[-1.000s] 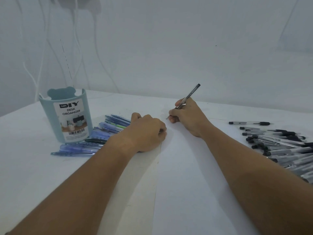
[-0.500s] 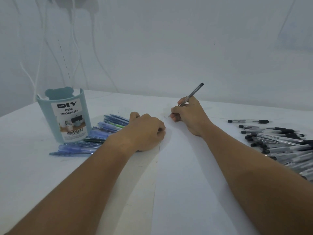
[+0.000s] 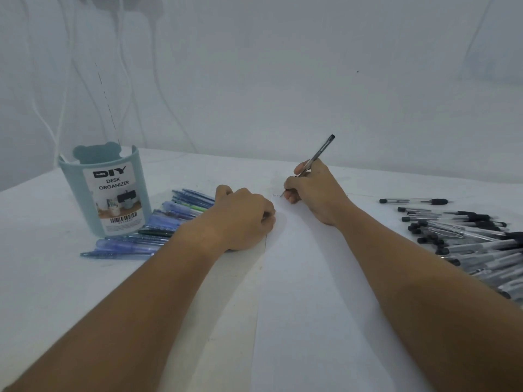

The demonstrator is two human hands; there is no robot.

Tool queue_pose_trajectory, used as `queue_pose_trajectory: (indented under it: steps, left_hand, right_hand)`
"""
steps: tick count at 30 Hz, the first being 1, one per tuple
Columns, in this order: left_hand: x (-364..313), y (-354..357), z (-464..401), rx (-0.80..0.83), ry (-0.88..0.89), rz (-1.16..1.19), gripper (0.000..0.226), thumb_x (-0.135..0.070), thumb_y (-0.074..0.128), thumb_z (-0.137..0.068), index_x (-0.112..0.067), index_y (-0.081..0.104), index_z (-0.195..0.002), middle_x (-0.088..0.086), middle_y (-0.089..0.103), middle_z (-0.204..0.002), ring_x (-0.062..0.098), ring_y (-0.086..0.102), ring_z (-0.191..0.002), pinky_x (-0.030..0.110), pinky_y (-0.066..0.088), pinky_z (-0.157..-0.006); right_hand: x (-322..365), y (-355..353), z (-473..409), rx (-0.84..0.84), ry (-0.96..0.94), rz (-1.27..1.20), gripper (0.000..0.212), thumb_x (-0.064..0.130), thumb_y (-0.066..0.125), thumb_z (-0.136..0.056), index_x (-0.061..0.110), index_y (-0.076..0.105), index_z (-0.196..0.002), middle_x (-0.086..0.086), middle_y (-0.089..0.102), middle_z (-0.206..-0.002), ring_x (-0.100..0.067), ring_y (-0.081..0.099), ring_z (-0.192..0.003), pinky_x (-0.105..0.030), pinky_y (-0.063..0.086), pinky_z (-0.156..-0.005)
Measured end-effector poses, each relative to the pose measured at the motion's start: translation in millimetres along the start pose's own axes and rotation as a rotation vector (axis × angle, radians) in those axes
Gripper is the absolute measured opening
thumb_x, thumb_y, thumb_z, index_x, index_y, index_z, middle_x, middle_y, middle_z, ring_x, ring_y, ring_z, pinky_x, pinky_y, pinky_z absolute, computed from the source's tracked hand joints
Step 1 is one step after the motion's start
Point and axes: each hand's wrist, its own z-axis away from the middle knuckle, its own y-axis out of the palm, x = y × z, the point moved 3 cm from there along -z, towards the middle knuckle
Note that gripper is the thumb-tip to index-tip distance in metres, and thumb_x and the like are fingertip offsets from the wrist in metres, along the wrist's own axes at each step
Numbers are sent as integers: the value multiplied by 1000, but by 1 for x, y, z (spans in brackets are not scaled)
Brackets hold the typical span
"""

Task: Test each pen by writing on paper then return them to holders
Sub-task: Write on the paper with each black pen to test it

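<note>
My right hand (image 3: 314,193) grips a clear pen with a dark cap end (image 3: 317,157), its tip touching the far end of a white sheet of paper (image 3: 311,292). Faint marks show at the tip. My left hand (image 3: 240,219) rests as a curled fist on the paper's left edge; whether it holds anything is hidden. A pale teal desk organizer (image 3: 104,190) stands upright at the left. Several blue pens (image 3: 158,224) lie beside it. A heap of clear pens with black grips (image 3: 467,236) lies at the right.
The table (image 3: 42,264) is white and meets a white wall at the back. White cables (image 3: 65,80) hang down the wall behind the organizer. The paper runs from mid-table toward the near edge between my forearms.
My right hand has shifted slightly away along the paper with the pen tip on the sheet. My left fist has stayed in place.
</note>
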Motion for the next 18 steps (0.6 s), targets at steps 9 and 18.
queue_pose_trajectory:
  steps: [9,18]
  left_hand:
    - [1,1,-1,-17,11,-14,34,-32,33,-98,-23,64,-109,-5,64,-116,19,50,-112,34,13,-83]
    - [1,0,0,-33,22,-12,33,-33,32,-98,-24,62,-108,-6,65,-108,17,52,-105,31,13,-82]
  right_hand:
    - [2,-2,2,-41,4,-64,24,-3,58,-86,15,43,-91,-12,60,-73,-26,60,-63,-35,52,-64]
    - [24,-48,0,-240,32,-426,35,28,39,-105,5,52,-82,-11,57,-74,-27,60,-61,-35,59,-64]
